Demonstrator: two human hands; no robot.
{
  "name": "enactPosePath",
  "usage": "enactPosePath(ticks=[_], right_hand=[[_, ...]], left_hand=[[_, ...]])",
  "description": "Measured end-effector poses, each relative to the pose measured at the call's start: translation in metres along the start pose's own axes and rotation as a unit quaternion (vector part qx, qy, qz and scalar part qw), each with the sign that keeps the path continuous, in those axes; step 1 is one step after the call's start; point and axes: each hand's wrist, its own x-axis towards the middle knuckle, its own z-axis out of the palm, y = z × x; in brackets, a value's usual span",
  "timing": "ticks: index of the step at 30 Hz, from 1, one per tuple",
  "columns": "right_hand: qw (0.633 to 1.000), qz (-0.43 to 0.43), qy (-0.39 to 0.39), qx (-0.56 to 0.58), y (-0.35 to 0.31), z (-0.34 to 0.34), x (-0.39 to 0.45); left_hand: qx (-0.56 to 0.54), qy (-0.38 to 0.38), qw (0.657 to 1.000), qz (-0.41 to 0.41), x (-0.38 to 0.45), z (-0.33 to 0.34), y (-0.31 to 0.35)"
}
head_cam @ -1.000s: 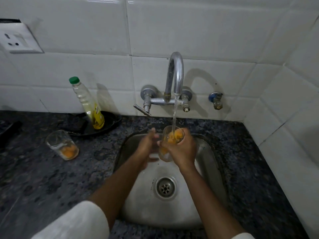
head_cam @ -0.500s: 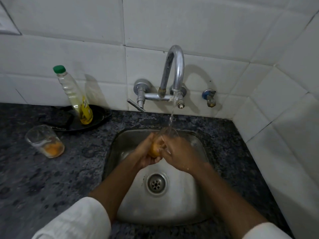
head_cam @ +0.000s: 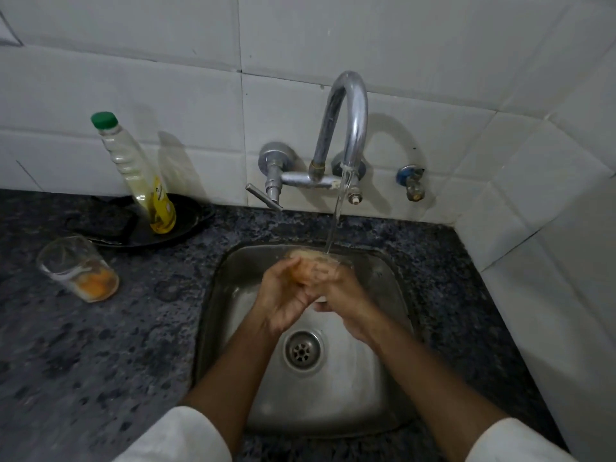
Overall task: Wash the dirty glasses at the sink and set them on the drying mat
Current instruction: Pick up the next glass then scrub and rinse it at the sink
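Observation:
Both my hands hold a clear glass (head_cam: 315, 266) with orange residue over the steel sink (head_cam: 376, 388), under the running stream from the curved tap (head_cam: 346, 128). My left hand (head_cam: 283, 295) wraps its left side and my right hand (head_cam: 343, 295) its right side. The glass is tilted and mostly hidden by my fingers. A second dirty glass (head_cam: 78, 268) with orange residue at its bottom stands on the dark counter left of the sink.
A dish-soap bottle (head_cam: 140, 176) with a green cap stands in a black pan (head_cam: 146, 228) behind the second glass. A small blue valve (head_cam: 411, 181) sticks out of the white tiled wall. The speckled granite counter (head_cam: 100, 345) surrounds the sink.
The glass has gone from upright under the stream to tilted low between both hands, and its orange contents look thinner. The second glass has not moved.

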Motion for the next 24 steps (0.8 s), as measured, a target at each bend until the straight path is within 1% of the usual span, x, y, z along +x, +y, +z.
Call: enactPosePath(ticks=[1, 2, 3, 4, 5, 6, 7, 8, 9, 10, 11, 12, 13, 14, 15, 16, 17, 18, 19, 20, 21, 22, 23, 24], right_hand=[[1.000, -0.007, -0.007, 0.017, 0.004, 0.006, 0.001], [0.999, -0.018, -0.031, -0.018, 0.007, 0.010, -0.001], [0.994, 0.003, -0.077, -0.076, 0.010, 0.015, -0.001], [0.982, 0.056, -0.100, -0.153, 0.012, 0.012, -0.001], [0.976, 0.079, -0.109, -0.170, 0.016, 0.012, 0.000], [0.982, 0.058, -0.094, -0.152, 0.020, 0.014, 0.002], [0.995, 0.034, -0.061, -0.068, 0.016, 0.014, 0.005], [0.998, 0.012, -0.040, -0.047, 0.006, 0.011, 0.005], [0.999, -0.017, -0.004, -0.050, 0.004, 0.011, 0.006], [0.993, -0.067, 0.010, -0.097, 0.010, 0.013, 0.007], [0.989, -0.067, -0.018, -0.130, 0.010, 0.016, 0.006], [0.975, -0.049, -0.056, -0.211, 0.015, 0.017, 0.006], [0.973, -0.023, -0.063, -0.219, 0.020, 0.019, 0.005], [0.976, -0.024, -0.072, -0.202, 0.023, 0.023, 0.007], [0.991, -0.030, -0.025, -0.128, 0.024, 0.026, 0.010], [0.995, -0.045, 0.005, -0.093, 0.019, 0.024, 0.011], [0.995, -0.041, 0.033, -0.088, 0.016, 0.025, 0.013], [0.992, -0.069, 0.037, -0.100, 0.017, 0.024, 0.015], [0.991, -0.068, 0.015, -0.110, 0.017, 0.025, 0.018], [0.980, -0.070, -0.028, -0.182, 0.020, 0.024, 0.019], [0.969, -0.051, -0.053, -0.236, 0.022, 0.022, 0.022], [0.967, -0.008, -0.074, -0.245, 0.023, 0.019, 0.025], [0.973, 0.024, -0.078, -0.215, 0.023, 0.018, 0.030], [0.986, 0.034, -0.063, -0.149, 0.017, 0.014, 0.033]], left_hand=[[-0.025, -0.012, 1.000, 0.006, 0.000, 0.001, 0.001], [-0.020, -0.013, 1.000, -0.003, 0.002, 0.002, 0.004], [0.017, 0.005, 1.000, -0.024, 0.006, 0.001, 0.005], [0.067, 0.034, 0.996, -0.050, 0.007, 0.000, 0.005], [0.107, 0.048, 0.991, -0.059, 0.006, 0.000, 0.003], [0.118, 0.045, 0.990, -0.060, 0.006, -0.003, -0.001], [0.091, 0.026, 0.994, -0.049, 0.005, -0.008, -0.006], [0.029, 0.006, 0.999, -0.036, 0.002, -0.011, -0.009], [-0.032, 0.000, 0.999, -0.027, 0.001, -0.011, -0.009], [-0.053, 0.000, 0.998, -0.022, 0.005, -0.011, -0.007], [-0.029, 0.012, 0.999, -0.024, 0.011, -0.011, -0.006], [0.027, 0.040, 0.998, -0.041, 0.014, -0.011, -0.005], [0.074, 0.053, 0.994, -0.055, 0.013, -0.010, -0.005], [0.084, 0.045, 0.994, -0.054, 0.011, -0.008, -0.006], [0.060, 0.029, 0.997, -0.042, 0.010, -0.010, -0.007], [0.014, 0.004, 1.000, -0.024, 0.008, -0.012, -0.009], [-0.033, -0.006, 0.999, -0.008, 0.006, -0.013, -0.010], [-0.057, -0.003, 0.998, -0.002, 0.008, -0.011, -0.010], [-0.060, 0.007, 0.998, -0.006, 0.012, -0.010, -0.009], [-0.031, 0.041, 0.998, -0.027, 0.016, -0.009, -0.008], [0.008, 0.065, 0.997, -0.051, 0.017, -0.008, -0.008], [0.035, 0.071, 0.995, -0.062, 0.017, -0.007, -0.009], [0.036, 0.066, 0.995, -0.063, 0.016, -0.008, -0.011], [0.020, 0.059, 0.997, -0.054, 0.014, -0.009, -0.014]])
